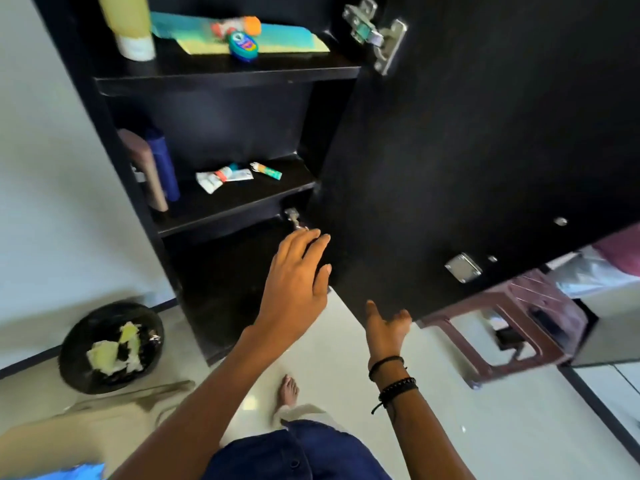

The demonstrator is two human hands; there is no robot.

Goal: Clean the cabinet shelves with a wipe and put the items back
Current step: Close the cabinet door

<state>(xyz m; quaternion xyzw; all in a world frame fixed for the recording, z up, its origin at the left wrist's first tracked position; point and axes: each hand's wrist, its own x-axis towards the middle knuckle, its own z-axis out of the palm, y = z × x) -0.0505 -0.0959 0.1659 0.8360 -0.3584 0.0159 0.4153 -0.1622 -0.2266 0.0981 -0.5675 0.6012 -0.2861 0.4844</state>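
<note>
A black cabinet (221,81) stands open, and its door (467,150) swings out to the right. My left hand (294,285) reaches with straight fingers toward the dark bottom compartment (221,289), close to the lower hinge (293,218), and holds nothing. My right hand (386,329) grips the door's lower edge, thumb on the front and fingers behind it. On the middle shelf (239,209) lie crumpled tubes (221,176) and a small green tube (268,170), with a brown bottle (145,168) and a blue bottle (162,164) at the left. No wipe is in view in either hand.
The top shelf (225,76) carries a yellow-and-white bottle (130,26), a teal-and-yellow pack (277,38), an orange-capped tube (235,26) and a blue oval container (243,46). A black bin (110,348) with crumpled wipes sits on the floor at the left. A brown plastic stool (519,323) stands to the right.
</note>
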